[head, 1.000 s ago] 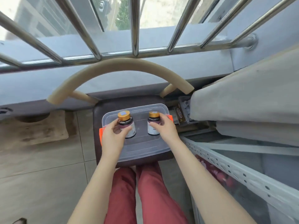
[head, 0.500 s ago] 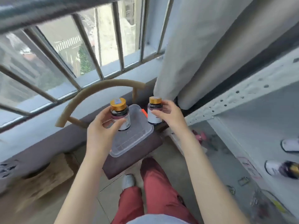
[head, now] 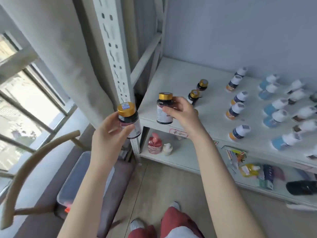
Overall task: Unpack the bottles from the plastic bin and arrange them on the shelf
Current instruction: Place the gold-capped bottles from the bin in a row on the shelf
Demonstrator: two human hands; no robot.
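Each hand grasped an upright gold-capped bottle: left hand [head: 109, 134] one bottle [head: 129, 120], right hand [head: 181, 112] another [head: 163, 109] by the shelf [head: 171, 78].

Flooding in soft and bright from the window [head: 29, 103] on the left.
Blowing out the panes to near white; casting only faint, soft shadows on the shelf [head: 171, 79]; smearing the chair back [head: 9, 206] and the white-capped bottles [head: 289, 140] at the right edge with motion blur; bending the perforated upright [head: 113, 48] through wide-angle distortion; keeping the gold-capped bottles [head: 127, 117] [head: 163, 109] at centre fairly sharp.
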